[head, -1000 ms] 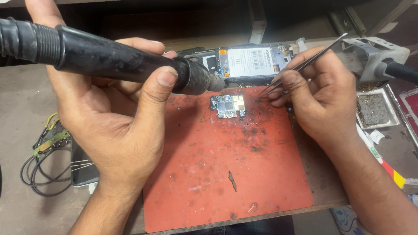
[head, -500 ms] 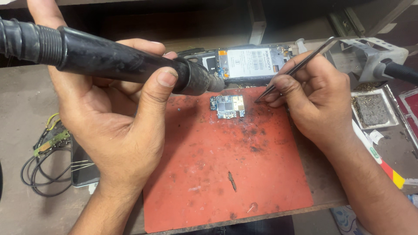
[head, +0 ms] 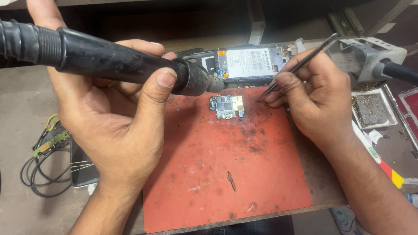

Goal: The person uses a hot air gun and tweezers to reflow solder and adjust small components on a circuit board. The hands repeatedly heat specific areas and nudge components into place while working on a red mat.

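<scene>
Change: the thin metal tweezers (head: 300, 65) are seen swung more upright than a second ago, their tip kept just right of the small blue circuit board (head: 226, 106); the nozzle is held where it was
Label: a white rectangular sticker with dark print (head: 250, 62) is seen on the opened phone (head: 252, 64) at the far edge of the red rubber mat (head: 226, 174)
Left hand (head: 113, 126): curled shut round the black hot-air wand (head: 113, 63), its nozzle aimed toward the board
Right hand (head: 313, 98): fingers pinched shut on the tweezers
Board: laid flat on the mat, on the table (head: 21, 130), between both hands
</scene>
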